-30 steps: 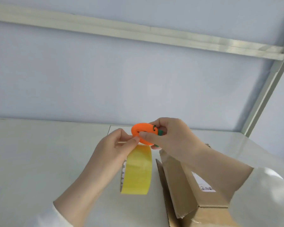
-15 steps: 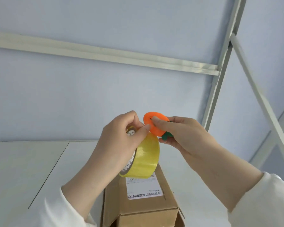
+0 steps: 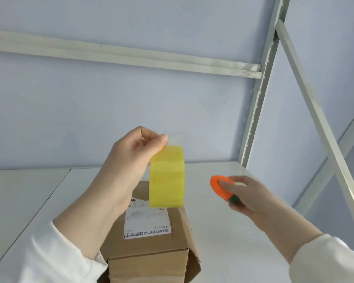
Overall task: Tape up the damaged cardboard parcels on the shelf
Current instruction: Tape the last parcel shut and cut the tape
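Head view: a cardboard parcel (image 3: 151, 248) lies on the white shelf board (image 3: 29, 193) at 6 o'clock in the frame, its long side running away from the camera. A white shipping label (image 3: 147, 220) with printed text is stuck on its top face. At the near end, at 4 o'clock from the label, a side flap (image 3: 193, 260) bows outward from the box body.

The left hand (image 3: 131, 160) is raised above the parcel's far end, just left of the frame's centre. Its thumb and forefinger pinch the top of a yellow tape roll (image 3: 167, 178), and the other fingers curl into the palm. The roll hangs edge-on at 3 o'clock from the palm, clear of the parcel. A small clear tab of tape (image 3: 175, 139) shows at 12 o'clock on the roll, beside the thumb tip. Whether the pinch holds the roll itself or only its free end cannot be told.

The right hand (image 3: 247, 196) is at 3 o'clock from the roll, well apart from it, over bare shelf board. Its fingers are curled round a small orange cutter (image 3: 218, 185), one finger lying across the orange face; a green end (image 3: 233, 199) pokes out at 5 o'clock from it. White sleeves cover both forearms.

Behind stands a pale blue wall (image 3: 90, 111). A grey cross beam (image 3: 131, 56) runs from 9 o'clock toward 2 o'clock, meeting an upright post (image 3: 260, 99) at 2 o'clock, with a diagonal brace (image 3: 315, 111) at 3 o'clock.
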A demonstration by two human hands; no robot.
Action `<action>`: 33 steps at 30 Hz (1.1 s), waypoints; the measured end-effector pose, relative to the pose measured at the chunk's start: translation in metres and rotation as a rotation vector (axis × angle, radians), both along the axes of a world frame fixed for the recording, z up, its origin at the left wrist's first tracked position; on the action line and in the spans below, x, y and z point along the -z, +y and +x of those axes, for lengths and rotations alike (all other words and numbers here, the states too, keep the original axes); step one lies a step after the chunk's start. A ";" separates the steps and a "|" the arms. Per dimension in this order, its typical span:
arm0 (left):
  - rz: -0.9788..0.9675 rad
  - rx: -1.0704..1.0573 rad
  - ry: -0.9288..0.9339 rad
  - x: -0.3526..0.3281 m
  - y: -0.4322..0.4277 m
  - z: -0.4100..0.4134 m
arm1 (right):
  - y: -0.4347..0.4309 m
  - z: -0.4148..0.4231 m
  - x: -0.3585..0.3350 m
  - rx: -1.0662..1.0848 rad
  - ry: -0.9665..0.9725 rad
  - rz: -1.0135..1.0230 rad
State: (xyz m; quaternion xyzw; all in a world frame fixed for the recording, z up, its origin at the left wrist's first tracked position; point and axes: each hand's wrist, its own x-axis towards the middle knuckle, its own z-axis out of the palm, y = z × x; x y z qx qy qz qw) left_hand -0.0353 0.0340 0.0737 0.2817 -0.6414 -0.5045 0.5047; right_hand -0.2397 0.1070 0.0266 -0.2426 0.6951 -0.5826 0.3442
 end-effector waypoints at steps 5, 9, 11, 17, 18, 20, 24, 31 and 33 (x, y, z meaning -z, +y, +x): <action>0.149 -0.030 0.061 0.007 -0.006 -0.003 | 0.004 -0.013 0.091 -0.129 0.374 0.316; 0.232 0.006 0.080 0.013 -0.002 -0.006 | 0.000 -0.020 0.111 -0.055 0.575 0.389; 0.239 0.001 0.086 0.015 0.000 -0.007 | -0.001 -0.020 0.107 -0.068 0.761 0.447; 0.193 -0.063 0.115 0.020 0.002 -0.008 | 0.019 0.051 0.030 -0.263 0.524 -0.329; 0.189 -0.063 0.110 0.021 0.002 -0.008 | 0.022 0.065 0.023 -0.362 0.539 -0.349; 0.194 -0.045 0.103 0.022 0.002 -0.007 | 0.021 0.087 0.018 -0.442 0.638 -0.352; 0.244 0.059 0.078 0.022 -0.005 0.005 | 0.015 0.106 0.015 -0.424 0.586 -0.286; 0.317 0.218 0.030 0.027 -0.029 0.032 | 0.007 0.135 0.011 -0.374 0.623 -0.251; 0.329 0.250 0.044 0.027 -0.035 0.037 | 0.007 0.142 0.012 -0.346 0.629 -0.248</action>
